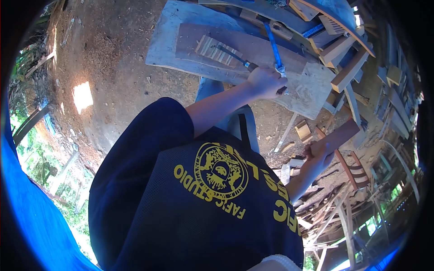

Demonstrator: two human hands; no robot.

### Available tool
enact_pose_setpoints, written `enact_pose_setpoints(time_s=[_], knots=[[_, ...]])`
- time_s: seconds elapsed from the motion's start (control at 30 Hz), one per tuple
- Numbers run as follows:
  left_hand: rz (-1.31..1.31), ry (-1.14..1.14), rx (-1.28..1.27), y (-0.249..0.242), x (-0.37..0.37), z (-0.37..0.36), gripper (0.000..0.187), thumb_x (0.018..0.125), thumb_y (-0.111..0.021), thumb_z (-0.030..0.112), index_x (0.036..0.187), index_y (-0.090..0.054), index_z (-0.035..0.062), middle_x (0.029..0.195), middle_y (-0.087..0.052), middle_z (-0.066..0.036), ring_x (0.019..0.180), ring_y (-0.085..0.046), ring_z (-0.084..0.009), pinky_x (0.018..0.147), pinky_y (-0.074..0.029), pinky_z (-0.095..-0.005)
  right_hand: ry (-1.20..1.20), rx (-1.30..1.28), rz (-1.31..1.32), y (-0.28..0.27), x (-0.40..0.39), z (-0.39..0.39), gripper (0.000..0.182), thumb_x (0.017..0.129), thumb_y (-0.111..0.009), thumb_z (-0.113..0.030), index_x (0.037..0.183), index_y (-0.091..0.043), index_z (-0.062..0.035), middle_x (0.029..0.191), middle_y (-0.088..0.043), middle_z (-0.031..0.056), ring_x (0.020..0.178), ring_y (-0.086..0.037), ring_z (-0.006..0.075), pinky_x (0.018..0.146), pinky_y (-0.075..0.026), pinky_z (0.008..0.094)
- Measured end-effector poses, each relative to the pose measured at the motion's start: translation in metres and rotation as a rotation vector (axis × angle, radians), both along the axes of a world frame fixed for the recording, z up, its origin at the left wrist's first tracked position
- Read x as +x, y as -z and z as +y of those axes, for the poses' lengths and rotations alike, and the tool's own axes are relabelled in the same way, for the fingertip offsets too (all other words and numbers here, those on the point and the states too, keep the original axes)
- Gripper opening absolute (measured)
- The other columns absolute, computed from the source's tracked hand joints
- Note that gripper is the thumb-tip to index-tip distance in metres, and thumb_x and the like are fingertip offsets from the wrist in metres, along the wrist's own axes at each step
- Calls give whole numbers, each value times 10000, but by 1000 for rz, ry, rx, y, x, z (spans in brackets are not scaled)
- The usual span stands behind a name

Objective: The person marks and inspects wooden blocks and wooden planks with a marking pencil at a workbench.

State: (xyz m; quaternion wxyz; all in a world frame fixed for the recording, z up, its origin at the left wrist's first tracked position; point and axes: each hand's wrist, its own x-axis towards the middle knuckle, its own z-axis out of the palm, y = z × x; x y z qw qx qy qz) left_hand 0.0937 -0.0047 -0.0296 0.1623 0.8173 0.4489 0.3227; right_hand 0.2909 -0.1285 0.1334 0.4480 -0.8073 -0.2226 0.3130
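My left hand (pixel 266 82) is closed around the handle of a chisel (pixel 235 57). The chisel's dark blade lies over a small board with light and dark cross stripes (pixel 209 48). This board rests on a wide brown plank (pixel 253 43) on the worktable (pixel 162 47). A blue bar clamp (pixel 272 43) crosses the plank, its lower end right beside my left hand. Lower on the right, away from the table, my right hand (pixel 318 156) grips one end of a flat rectangular wood block (pixel 341 135). My right fingers are partly hidden.
Wood offcuts (pixel 341 56) crowd the right end of the table. A small wood block (pixel 303 130) and a slatted wooden piece (pixel 357 171) lie on the right. Scrap strips (pixel 334 221) are piled at lower right. Bare dirt floor (pixel 113 67) stretches to the left.
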Motion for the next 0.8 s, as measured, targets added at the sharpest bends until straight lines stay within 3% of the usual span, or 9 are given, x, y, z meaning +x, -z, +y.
enact_pose_setpoints(time_s=[0.3,0.4,0.73,0.8], knots=[[-106,-34,5,-33,-21,-13,157,657,-693,252,643,-566,162,555,-542,17,531,-595,-181,537,-476,-318,-168,-74,159,6,-43,12,351,960,-517,-254,1163,-422,17,739,-588,156,513,-582,206,399,-446,260],[-119,-33,15,-35,-29,-6,142,638,-684,234,644,-564,157,551,-537,15,529,-592,-187,533,-476,-317,-226,-63,164,10,-46,13,400,940,-557,-318,1132,-451,17,722,-584,135,526,-577,188,419,-435,254],[-199,-51,0,-42,-36,1,132,580,-685,206,633,-573,160,567,-555,1,542,-605,-186,527,-487,-322,-247,-102,112,2,-59,14,369,950,-535,-311,1115,-455,10,712,-574,116,518,-569,182,414,-419,252],[-206,-56,30,-42,-37,3,148,566,-693,213,657,-586,164,575,-564,2,549,-609,-188,528,-486,-322,-250,-84,144,3,-58,13,337,963,-507,-226,1168,-412,25,738,-588,161,496,-585,206,381,-449,266]])
